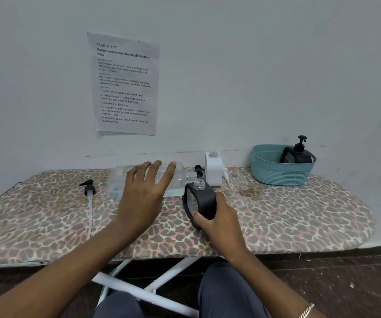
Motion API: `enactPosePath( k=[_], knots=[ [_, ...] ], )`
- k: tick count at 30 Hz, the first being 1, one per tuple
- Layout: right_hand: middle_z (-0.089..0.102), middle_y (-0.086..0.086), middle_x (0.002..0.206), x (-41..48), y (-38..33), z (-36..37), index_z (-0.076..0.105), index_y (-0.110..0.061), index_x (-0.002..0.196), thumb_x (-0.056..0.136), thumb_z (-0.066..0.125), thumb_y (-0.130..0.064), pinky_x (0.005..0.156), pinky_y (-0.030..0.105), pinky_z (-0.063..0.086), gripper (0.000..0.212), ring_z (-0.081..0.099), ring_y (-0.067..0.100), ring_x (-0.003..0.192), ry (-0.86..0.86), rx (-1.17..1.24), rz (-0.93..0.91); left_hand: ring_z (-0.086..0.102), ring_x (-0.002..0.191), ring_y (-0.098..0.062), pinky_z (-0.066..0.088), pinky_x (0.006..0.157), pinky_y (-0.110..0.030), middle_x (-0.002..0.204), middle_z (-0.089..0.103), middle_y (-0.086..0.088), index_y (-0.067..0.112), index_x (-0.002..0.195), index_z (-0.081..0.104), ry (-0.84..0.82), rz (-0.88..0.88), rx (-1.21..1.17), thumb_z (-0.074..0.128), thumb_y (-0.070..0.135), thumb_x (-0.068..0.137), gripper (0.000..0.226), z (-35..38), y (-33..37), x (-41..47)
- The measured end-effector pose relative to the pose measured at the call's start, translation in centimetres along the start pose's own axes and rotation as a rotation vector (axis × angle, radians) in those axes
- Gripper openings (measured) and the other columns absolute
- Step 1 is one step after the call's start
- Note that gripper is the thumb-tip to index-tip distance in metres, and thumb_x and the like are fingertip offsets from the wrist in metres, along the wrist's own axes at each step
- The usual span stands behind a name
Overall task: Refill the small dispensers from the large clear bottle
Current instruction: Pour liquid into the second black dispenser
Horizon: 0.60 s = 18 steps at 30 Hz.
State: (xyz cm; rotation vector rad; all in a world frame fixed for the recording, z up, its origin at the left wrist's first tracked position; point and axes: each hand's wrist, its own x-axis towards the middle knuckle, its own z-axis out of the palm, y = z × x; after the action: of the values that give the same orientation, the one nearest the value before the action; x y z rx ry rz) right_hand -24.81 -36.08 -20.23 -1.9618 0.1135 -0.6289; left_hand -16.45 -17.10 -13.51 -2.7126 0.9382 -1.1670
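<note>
The large clear bottle (118,182) lies on its side on the leopard-print board (276,214), a little bluish liquid pooled along its lower side. Its open neck (191,176) points right, just above the open mouth of a small black dispenser (204,198). My right hand (219,223) grips that dispenser from below and tilts it toward the bottle. My left hand (145,191) is spread flat over the bottle's side with its fingers apart and straight; the thumb is hidden. A white dispenser (213,168) with an open neck stands behind.
A black pump head with a long white tube (89,193) lies on the board at the left. Another black pump head (198,169) and a white pump (226,177) lie by the white dispenser. A teal basket (276,175) at the back right holds a capped black dispenser (298,153).
</note>
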Motion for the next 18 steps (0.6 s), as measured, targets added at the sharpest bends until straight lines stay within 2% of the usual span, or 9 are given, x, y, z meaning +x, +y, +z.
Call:
enactPosePath(
  k=[5, 18],
  knots=[
    [0.071, -0.009, 0.088, 0.03, 0.05, 0.02, 0.050, -0.043, 0.102, 0.088, 0.078, -0.029, 0.050, 0.018, 0.051, 0.034, 0.071, 0.003, 0.066, -0.008, 0.008, 0.008, 0.063, 0.120, -0.048, 0.049, 0.099, -0.059, 0.135, 0.064, -0.025, 0.009, 0.147, 0.060, -0.005, -0.001, 0.000, 0.090, -0.004, 0.061, 0.092, -0.02, 0.00, 0.03],
    [0.071, -0.010, 0.089, 0.03, 0.02, 0.02, 0.050, -0.045, 0.101, 0.088, 0.079, -0.029, 0.052, 0.018, 0.052, 0.035, 0.071, 0.003, 0.069, -0.012, 0.006, 0.014, 0.062, 0.121, -0.047, 0.048, 0.099, -0.059, 0.136, 0.063, -0.025, 0.010, 0.149, 0.058, -0.020, -0.003, -0.005, 0.091, -0.001, 0.063, 0.093, 0.12, -0.06, 0.00]
  ],
)
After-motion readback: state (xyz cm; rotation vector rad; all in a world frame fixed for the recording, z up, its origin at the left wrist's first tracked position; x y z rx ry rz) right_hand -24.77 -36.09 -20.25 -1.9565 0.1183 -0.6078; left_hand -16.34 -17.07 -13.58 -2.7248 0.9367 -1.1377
